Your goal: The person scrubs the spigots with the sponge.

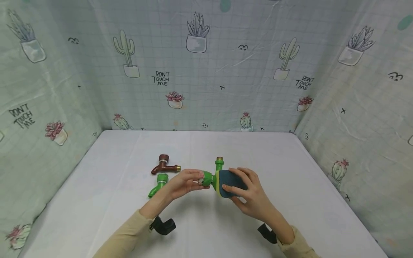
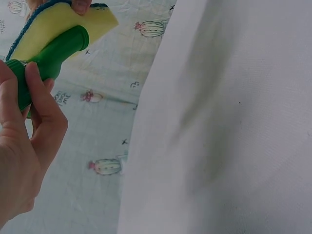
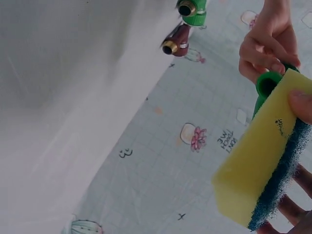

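A green plastic tap with a brass tip is held above the white table. My left hand grips its ringed end, as the left wrist view shows the tap in my curled fingers. My right hand pinches a yellow sponge with a blue scouring side and holds it against the tap's body. In the right wrist view the sponge lies against the tap, with my thumb on its yellow face.
A brown tap and a second green tap lie on the table left of my hands. Cactus-print cloth walls close in the back and both sides. Bare white tabletop stretches to the right and front.
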Available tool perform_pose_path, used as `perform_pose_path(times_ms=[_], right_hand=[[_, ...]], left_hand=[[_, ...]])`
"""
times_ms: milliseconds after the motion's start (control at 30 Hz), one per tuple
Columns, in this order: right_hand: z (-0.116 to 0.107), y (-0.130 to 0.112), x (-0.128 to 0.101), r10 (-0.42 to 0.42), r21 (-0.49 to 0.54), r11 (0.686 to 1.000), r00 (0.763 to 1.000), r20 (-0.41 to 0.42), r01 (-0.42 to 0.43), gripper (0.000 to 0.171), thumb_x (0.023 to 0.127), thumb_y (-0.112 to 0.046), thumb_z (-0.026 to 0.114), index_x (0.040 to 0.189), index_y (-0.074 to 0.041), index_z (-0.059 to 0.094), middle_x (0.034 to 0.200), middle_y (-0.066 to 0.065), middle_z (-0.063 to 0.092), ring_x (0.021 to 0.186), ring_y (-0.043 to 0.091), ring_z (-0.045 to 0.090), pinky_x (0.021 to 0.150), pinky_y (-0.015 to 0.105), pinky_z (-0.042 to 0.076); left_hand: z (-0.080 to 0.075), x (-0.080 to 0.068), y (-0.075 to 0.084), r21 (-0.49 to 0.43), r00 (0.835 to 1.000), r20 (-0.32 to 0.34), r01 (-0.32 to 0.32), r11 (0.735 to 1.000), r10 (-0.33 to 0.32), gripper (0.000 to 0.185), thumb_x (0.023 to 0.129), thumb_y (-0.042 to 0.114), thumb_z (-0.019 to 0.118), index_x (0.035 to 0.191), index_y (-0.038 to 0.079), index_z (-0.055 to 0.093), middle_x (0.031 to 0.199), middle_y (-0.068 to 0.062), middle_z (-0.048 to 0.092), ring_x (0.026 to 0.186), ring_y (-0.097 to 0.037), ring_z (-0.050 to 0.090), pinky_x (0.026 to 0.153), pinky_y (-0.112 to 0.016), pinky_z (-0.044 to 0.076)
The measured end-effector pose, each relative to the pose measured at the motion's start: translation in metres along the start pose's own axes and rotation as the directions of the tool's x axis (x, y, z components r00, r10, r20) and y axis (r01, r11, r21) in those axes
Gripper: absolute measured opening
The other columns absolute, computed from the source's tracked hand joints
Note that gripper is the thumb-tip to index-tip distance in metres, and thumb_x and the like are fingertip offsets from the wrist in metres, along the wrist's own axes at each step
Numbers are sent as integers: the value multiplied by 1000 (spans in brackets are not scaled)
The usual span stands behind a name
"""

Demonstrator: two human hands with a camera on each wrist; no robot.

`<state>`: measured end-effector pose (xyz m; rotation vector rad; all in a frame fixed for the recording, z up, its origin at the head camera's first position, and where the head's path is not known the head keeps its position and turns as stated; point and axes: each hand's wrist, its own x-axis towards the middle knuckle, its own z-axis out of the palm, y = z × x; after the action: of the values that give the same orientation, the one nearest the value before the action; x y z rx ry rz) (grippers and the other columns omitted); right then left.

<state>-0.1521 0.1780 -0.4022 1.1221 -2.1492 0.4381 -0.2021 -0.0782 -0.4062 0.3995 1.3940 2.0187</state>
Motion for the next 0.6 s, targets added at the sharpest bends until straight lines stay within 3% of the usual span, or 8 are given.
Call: perform_pose_path(times_ms=[267,467,600], right_hand=[[-1,14,11,-15,-67,998,999,-33,13,29,90,-38,45,110,-26,63,126,20,46,111,37,39,88,53,34],[-1,18,13,13,-67,998,1000,-25,-15,27,88,-35,53,110,-24,63,128,20,44,113,38,38,88,54,34],[0,17,10,31,-37,999,999,-17,-31,29,88,-38,49,110,-25,63,129,19,43,114,38,36,85,54,37]], left_hand=[[4,1,-6,72,991,126,31,997,-40,18,88,15,54,102,9,64,89,0,67,83,-18,67,70,-21,54],[5,0,-8,89,995,94,33,995,-41,22,89,14,53,106,4,63,89,1,68,85,-18,66,76,-26,54],[7,0,-5,60,996,79,42,997,-47,18,90,12,50,99,10,65,90,0,67,84,-18,66,77,-31,54]])
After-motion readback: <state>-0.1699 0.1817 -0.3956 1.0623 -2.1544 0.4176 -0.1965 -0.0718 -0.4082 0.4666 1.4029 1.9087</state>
